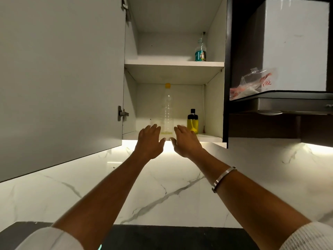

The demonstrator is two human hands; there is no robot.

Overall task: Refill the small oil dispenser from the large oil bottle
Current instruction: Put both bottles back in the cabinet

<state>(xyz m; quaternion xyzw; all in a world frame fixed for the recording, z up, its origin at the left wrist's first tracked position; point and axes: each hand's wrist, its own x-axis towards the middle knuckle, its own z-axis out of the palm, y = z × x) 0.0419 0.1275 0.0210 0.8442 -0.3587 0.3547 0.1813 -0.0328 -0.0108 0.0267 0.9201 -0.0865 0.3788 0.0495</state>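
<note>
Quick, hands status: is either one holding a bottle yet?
Left hand: open, fingers straight, holding nothing, left of the large oil bottle.
Right hand: open, holding nothing, between that bottle and the small oil dispenser.

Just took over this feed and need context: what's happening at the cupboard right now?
A person reaches both arms up into the open wall cabinet. The left hand and right hand are open on either side of the tall clear bottle with a yellow cap, on the lower shelf, not yet gripping it. The small oil dispenser, black-topped and holding yellow oil, stands untouched to its right.
</note>
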